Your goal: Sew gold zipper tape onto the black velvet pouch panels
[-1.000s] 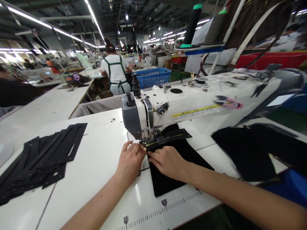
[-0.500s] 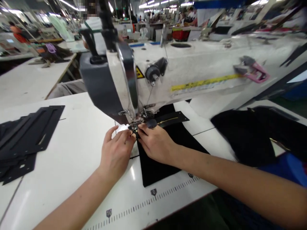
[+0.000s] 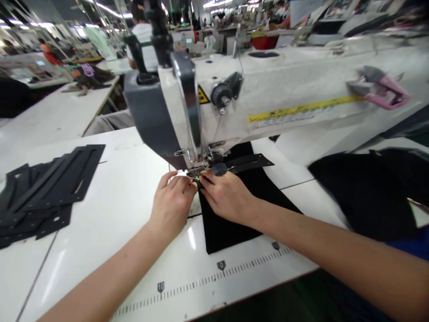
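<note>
A white and grey sewing machine (image 3: pixel 254 89) stands on the white table (image 3: pixel 110 214). Under its needle lies a black fabric piece (image 3: pixel 228 228) with a black slotted strip (image 3: pixel 248 163) on top. My left hand (image 3: pixel 172 205) rests on the table just left of the needle, its fingers curled and pinching the near end of the strip. My right hand (image 3: pixel 226 194) lies on the black fabric, with its fingertips pressed to the same end of the strip at the presser foot.
A stack of black slotted strips (image 3: pixel 43 192) lies at the left of the table. A heap of black fabric (image 3: pixel 365 192) sits at the right. Pink snips (image 3: pixel 385 87) rest on the machine arm. A ruler scale (image 3: pixel 221 266) runs along the front edge. Other people work at far tables.
The view has come closer to the needle and lower. Both hands stay at the presser foot with the end of the strip, shifted only slightly.
</note>
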Action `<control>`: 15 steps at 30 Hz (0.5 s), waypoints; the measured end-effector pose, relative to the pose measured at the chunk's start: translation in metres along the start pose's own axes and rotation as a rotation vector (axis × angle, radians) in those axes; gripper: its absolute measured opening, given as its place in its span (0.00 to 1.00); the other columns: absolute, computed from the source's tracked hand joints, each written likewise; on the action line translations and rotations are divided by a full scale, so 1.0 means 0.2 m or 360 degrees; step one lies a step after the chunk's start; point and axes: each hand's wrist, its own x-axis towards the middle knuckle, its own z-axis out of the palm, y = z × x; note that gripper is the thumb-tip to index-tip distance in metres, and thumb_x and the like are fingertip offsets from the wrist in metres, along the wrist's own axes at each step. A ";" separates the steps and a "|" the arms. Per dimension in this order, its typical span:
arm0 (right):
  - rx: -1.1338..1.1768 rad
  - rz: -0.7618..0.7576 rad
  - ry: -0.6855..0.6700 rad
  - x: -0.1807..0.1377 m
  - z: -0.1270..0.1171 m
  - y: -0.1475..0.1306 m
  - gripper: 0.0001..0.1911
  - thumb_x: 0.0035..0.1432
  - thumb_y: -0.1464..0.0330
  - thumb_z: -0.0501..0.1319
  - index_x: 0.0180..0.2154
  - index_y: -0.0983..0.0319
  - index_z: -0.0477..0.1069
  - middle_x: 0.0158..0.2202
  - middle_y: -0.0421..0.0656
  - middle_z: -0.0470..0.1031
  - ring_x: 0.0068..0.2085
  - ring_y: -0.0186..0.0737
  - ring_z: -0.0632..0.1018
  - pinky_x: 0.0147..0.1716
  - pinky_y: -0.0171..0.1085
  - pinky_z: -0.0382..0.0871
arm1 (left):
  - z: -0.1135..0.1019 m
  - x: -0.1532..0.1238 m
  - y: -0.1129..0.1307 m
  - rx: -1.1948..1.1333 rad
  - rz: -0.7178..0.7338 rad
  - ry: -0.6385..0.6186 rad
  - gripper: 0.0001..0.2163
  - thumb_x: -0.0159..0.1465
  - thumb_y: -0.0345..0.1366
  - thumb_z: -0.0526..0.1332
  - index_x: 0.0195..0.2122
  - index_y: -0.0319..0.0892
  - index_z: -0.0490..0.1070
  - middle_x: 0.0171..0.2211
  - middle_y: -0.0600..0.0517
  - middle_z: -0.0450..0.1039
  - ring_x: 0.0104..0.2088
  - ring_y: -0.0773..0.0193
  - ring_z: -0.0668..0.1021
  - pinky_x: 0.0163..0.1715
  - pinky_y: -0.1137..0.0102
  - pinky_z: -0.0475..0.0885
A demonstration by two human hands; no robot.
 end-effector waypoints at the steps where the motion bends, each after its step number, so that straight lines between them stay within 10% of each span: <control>1: -0.0004 0.0003 0.0019 0.00 0.00 0.00 0.12 0.57 0.75 0.52 0.41 0.72 0.70 0.44 0.53 0.70 0.42 0.47 0.69 0.43 0.42 0.64 | 0.00 0.00 0.00 -0.0012 -0.0008 -0.0010 0.08 0.61 0.27 0.53 0.33 0.39 0.72 0.32 0.47 0.73 0.35 0.59 0.75 0.45 0.59 0.66; 15: 0.0032 0.0044 -0.0018 0.03 -0.01 0.00 0.13 0.57 0.74 0.52 0.43 0.70 0.69 0.44 0.52 0.70 0.46 0.47 0.68 0.47 0.43 0.62 | 0.03 0.00 -0.04 -0.0087 -0.0045 0.0031 0.07 0.60 0.27 0.54 0.30 0.39 0.71 0.33 0.48 0.74 0.35 0.59 0.75 0.44 0.60 0.67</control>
